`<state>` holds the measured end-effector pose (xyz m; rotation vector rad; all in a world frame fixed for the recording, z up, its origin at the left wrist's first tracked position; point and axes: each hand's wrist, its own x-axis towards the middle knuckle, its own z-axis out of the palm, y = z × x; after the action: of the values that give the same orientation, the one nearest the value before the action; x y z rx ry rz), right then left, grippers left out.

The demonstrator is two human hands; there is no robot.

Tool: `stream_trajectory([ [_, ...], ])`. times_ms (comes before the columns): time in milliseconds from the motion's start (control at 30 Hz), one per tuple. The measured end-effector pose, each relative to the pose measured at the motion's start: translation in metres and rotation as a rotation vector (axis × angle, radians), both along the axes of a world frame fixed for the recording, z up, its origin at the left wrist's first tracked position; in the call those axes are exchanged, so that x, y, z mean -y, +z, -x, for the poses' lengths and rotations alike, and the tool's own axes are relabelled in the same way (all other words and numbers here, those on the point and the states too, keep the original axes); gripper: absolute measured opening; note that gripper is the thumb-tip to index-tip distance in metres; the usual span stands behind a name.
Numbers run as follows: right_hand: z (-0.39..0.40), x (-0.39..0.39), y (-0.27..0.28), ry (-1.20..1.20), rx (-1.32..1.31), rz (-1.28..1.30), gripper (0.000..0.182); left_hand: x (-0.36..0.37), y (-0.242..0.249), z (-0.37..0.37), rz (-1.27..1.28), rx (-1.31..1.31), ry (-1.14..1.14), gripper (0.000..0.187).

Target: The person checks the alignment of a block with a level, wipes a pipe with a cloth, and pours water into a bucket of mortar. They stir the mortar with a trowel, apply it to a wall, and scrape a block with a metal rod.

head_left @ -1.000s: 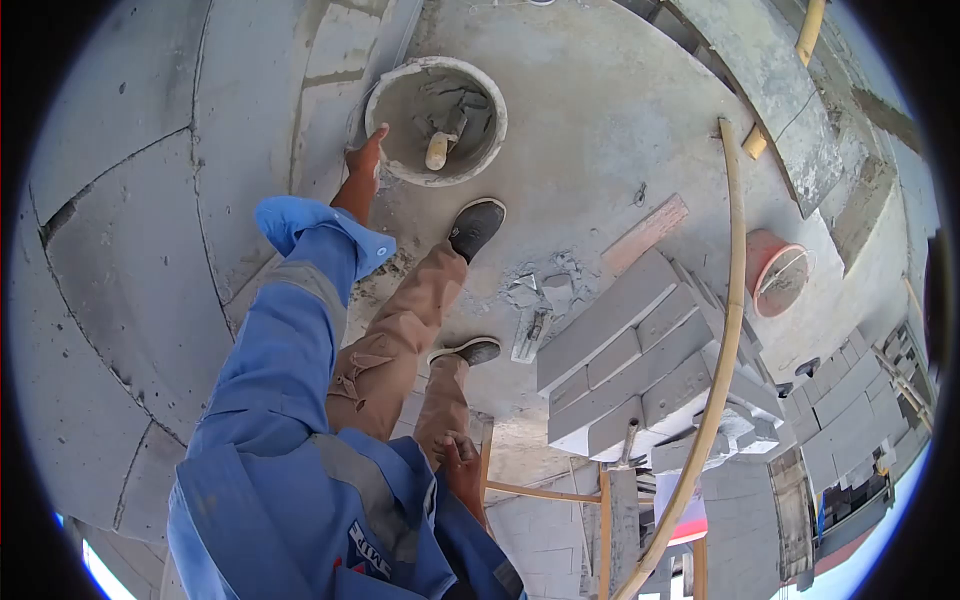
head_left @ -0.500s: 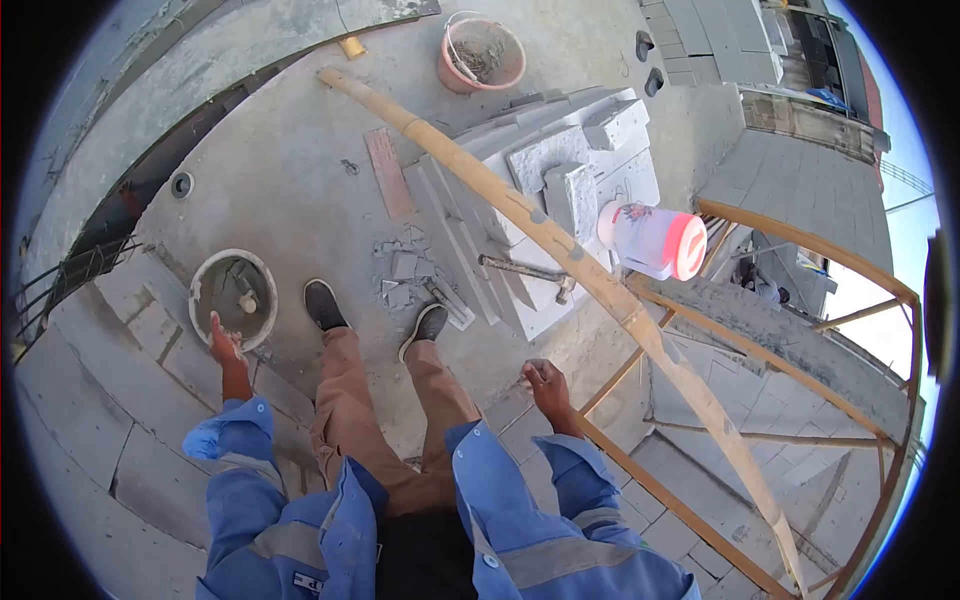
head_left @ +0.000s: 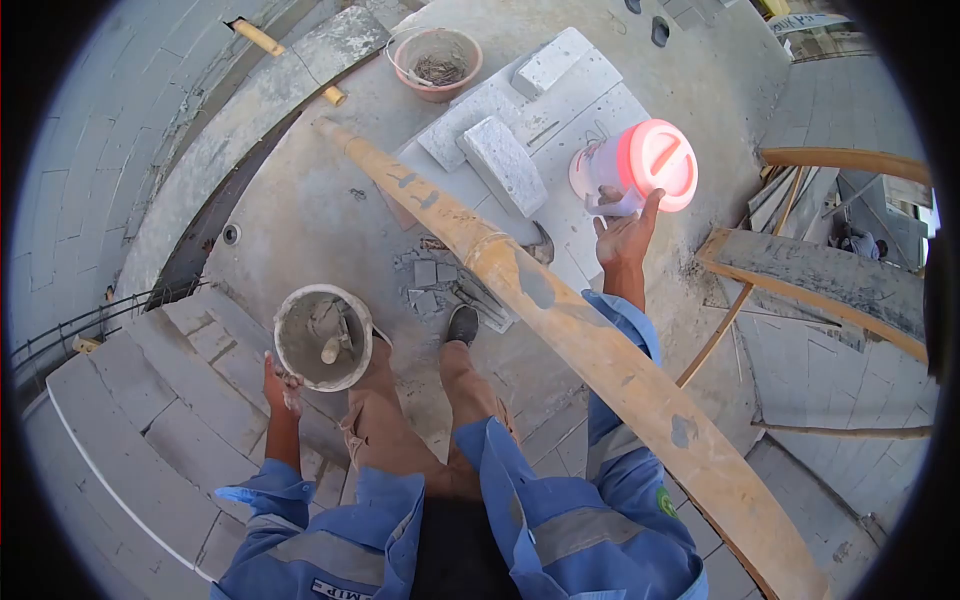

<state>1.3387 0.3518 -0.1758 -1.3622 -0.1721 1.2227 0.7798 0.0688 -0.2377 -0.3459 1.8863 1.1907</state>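
Observation:
My right hand (head_left: 626, 240) is at the handle of a translucent water jug (head_left: 603, 165) with a pink lid. Its fingers reach through behind the handle, and the thumb points up by the lid. The jug stands on the stacked pale blocks (head_left: 580, 120). Lower left, my left hand (head_left: 282, 388) is held up with fingers apart, right at the rim of a mortar bucket (head_left: 281, 335). Inside that bucket lies a trowel (head_left: 331, 348) amid grey mortar. A hammer (head_left: 540, 243) rests on the blocks, partly hidden by a long wooden pole.
The wooden pole (head_left: 560, 290) slants across in front of me, between my body and the blocks. A pinkish bucket (head_left: 437, 92) with debris stands farther back. Broken block pieces (head_left: 425, 275) litter the floor by my foot. Timber framing (head_left: 820, 290) borders the right side.
My right hand has reached forward from beside my body to the jug's handle. My left hand remains close to the mortar bucket. The view has shifted, bringing the wall at left into sight.

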Motion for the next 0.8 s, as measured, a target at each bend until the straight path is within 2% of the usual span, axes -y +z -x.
stream_trajectory([
  [133,0.008,-0.013,-0.002,-0.099,-0.037,-0.005,0.083,0.023,0.027,-0.058,-0.044,0.070,0.007,0.037],
  [200,0.002,-0.005,0.000,-0.290,0.106,0.146,0.080,0.023,0.039,-0.088,-0.086,0.117,0.012,0.038],
  [267,-0.013,0.019,-0.002,-0.306,0.098,0.139,0.077,0.026,0.056,-0.118,-0.062,0.182,0.007,0.036],
  [400,-0.047,0.100,-0.004,-0.033,0.271,0.172,0.067,0.020,0.075,-0.156,-0.096,0.260,-0.023,0.034],
  [467,-0.071,0.151,-0.008,0.104,0.197,0.236,0.063,0.023,0.072,-0.167,-0.107,0.270,-0.089,0.033],
  [533,-0.016,0.184,0.073,0.064,0.347,0.157,0.060,0.026,0.078,-0.183,-0.133,0.275,-0.141,0.032],
  [633,-0.035,0.246,0.044,0.077,0.362,0.145,0.052,0.020,0.100,-0.201,-0.131,0.282,-0.164,0.032],
  [667,-0.036,0.258,0.060,0.099,0.372,0.151,0.052,0.022,0.104,-0.204,-0.150,0.301,-0.199,0.031],
  [733,-0.029,0.285,0.098,0.518,0.544,0.340,0.053,0.026,0.115,-0.207,-0.083,0.300,-0.233,0.030],
  [800,-0.023,0.300,0.112,0.615,0.516,0.343,0.051,0.028,0.118,-0.203,-0.047,0.288,-0.278,0.029],
])
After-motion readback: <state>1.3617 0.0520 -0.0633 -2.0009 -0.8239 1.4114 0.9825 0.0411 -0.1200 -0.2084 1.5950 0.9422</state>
